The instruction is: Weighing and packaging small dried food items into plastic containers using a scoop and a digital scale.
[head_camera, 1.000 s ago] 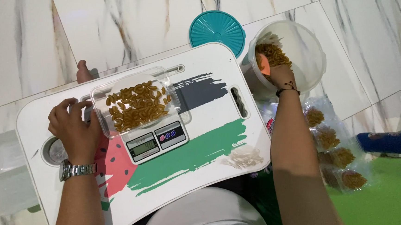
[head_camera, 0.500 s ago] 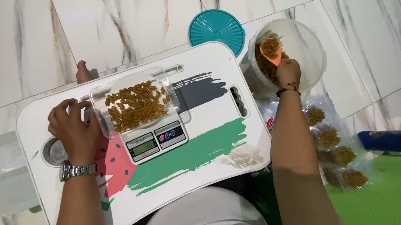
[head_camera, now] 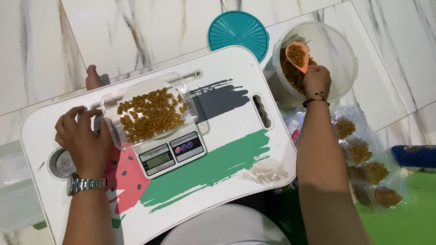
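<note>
Landmark: the digital scale point(head_camera: 171, 154) is set on the white lap counter point(head_camera: 237, 134).
Tray: a clear tray point(head_camera: 149, 111) of brown snacks is rested on the scale.
Left hand: the left hand point(head_camera: 82, 138) is laid at the tray's left end, fingers curled against its rim.
Right hand: the right hand point(head_camera: 317, 80) is kept right of the scale, fingers closed around an orange scoop point(head_camera: 298, 56), loaded.
Scoop: it is held inside the round clear tub point(head_camera: 345, 55).
Lid: a teal lid point(head_camera: 238, 30) is seen beyond the scale.

Both forearms are bare, with no sleeves. The left hand point(head_camera: 83, 142) has a silver metal-link watch point(head_camera: 87, 184) at the wrist; the right hand point(head_camera: 317, 81) a thin dark bracelet point(head_camera: 316, 98)
</note>
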